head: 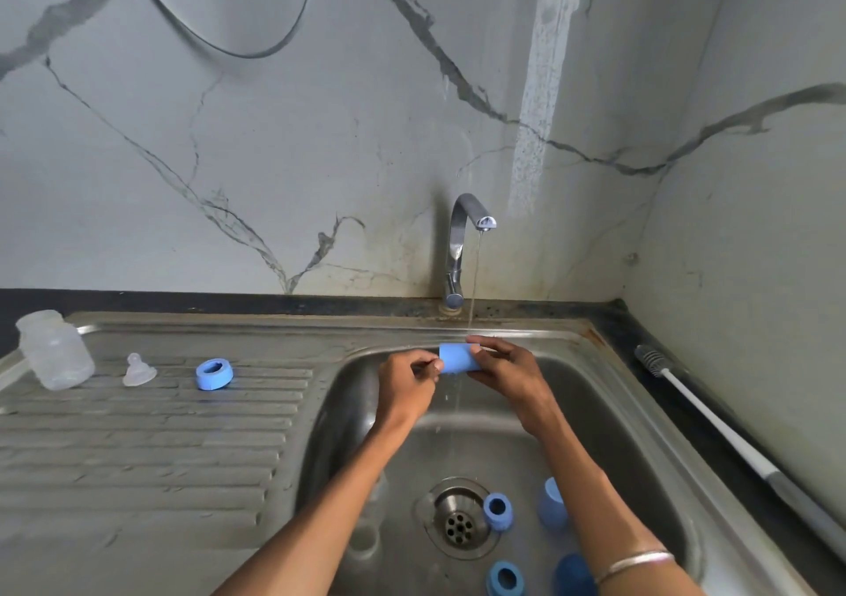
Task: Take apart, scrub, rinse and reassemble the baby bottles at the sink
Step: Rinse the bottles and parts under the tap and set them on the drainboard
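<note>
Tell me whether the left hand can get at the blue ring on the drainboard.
Probably yes: the blue ring lies in the open, nothing between it and the left hand, though that hand now helps hold the blue cap.

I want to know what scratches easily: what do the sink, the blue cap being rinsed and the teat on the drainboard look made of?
Sink: brushed stainless steel, by its grey metallic sheen.
Blue cap: likely matte opaque plastic, evenly coloured.
Teat: probably soft silicone, being translucent and cloudy.
</note>
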`<state>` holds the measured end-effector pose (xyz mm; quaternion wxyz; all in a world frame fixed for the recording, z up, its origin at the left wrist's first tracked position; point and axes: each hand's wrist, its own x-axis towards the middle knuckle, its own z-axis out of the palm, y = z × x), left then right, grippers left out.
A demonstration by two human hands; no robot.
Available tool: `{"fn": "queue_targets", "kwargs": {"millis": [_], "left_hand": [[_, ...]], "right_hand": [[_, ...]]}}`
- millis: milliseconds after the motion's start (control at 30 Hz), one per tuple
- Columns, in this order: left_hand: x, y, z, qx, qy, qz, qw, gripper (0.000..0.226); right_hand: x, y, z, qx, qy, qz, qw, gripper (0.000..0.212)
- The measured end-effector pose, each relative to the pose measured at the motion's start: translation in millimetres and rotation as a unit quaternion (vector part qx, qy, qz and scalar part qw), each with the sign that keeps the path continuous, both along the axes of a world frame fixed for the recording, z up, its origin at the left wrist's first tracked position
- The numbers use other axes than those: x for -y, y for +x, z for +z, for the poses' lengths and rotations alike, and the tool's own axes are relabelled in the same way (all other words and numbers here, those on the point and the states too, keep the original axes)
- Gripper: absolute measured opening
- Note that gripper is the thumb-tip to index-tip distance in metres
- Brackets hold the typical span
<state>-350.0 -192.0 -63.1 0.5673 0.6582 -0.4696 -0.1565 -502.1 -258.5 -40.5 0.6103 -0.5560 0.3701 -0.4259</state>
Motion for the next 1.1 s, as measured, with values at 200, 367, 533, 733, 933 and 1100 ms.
{"fn": "queue_targets", "kwargs": {"millis": [200, 367, 533, 733, 933, 1100], "left_hand": [[4.5, -2.6, -2.8, -0.056, -0.011, -0.005, 0.998, 0.032], [6.9, -6.3, -8.0, -0.052, -0.008, -0.035, 0.998, 0.018], [7.4, -5.5, -8.4, -0.051, -0.014, -0.025, 0.998, 0.015], [5.4, -11.0, -3.9, -0.071, -0.029, -0.038, 0.996, 0.021], [0.2, -11.6, 1.4, -0.071, -0.029, -0.039, 0.996, 0.026], [1.2, -9.7, 1.8, -0.104, -0.027, -0.008, 0.994, 0.018]], "right_hand": [[4.5, -4.1, -2.4, -0.016, 0.010, 0.005, 1.000, 0.032], [2.1, -1.8, -1.5, -0.029, 0.026, -0.042, 0.998, 0.022], [0.3, -3.4, -3.7, -0.098, 0.018, 0.014, 0.995, 0.036], [4.4, -7.4, -3.8, -0.066, 0.009, -0.020, 0.998, 0.032], [5.1, -6.4, -6.7, -0.066, 0.015, 0.048, 0.997, 0.036], [4.2, -6.1, -2.7, -0.016, 0.018, 0.023, 0.999, 0.039]]}}
